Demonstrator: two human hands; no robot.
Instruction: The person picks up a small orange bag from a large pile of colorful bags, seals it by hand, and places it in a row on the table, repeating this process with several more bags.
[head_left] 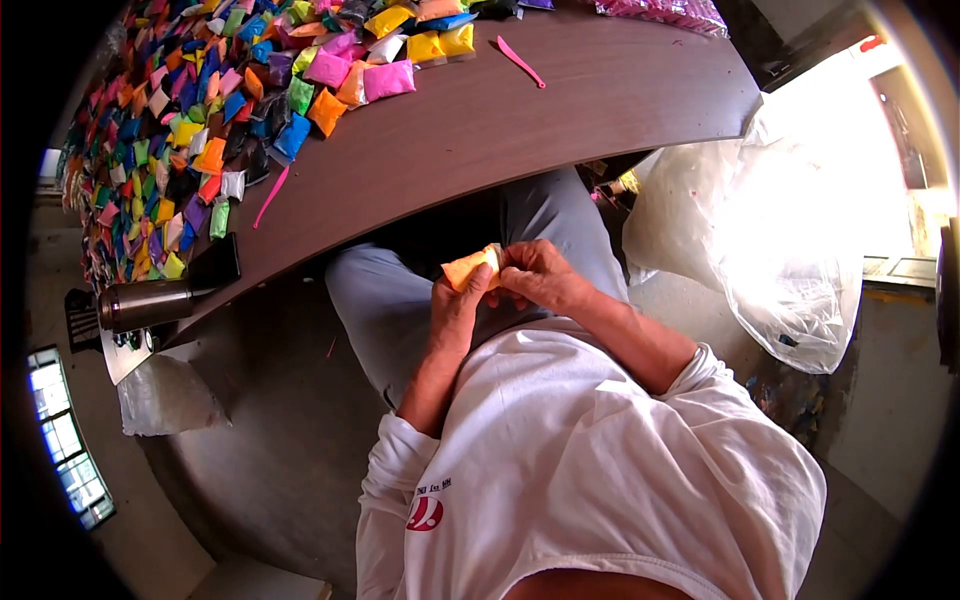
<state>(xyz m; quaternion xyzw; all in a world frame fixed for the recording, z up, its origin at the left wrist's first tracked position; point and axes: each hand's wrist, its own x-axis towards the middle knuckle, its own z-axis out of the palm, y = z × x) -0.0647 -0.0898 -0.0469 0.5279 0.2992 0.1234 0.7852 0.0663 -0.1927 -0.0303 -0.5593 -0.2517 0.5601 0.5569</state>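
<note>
Over my lap, just below the table edge, I hold a small light-orange packet [468,268] in both hands. My left hand [458,303] grips its lower left part, with the thumb lying on its face. The fingers of my right hand [540,275] are pinched at the packet's right end, and they hide that end from view. Many similar small packets [326,112] in bright colours lie heaped on the brown table [430,140]. Two thin pink plastic sticks rest there too, one pink stick [520,62] at the right and another pink stick [270,197] at the left.
A shiny metal cylinder [145,305] stands at the table's left end. Large clear plastic bags [690,215] are to the right, and another plastic bag [170,395] sits at the lower left. Pink shiny packaging [665,12] lies at the far table edge.
</note>
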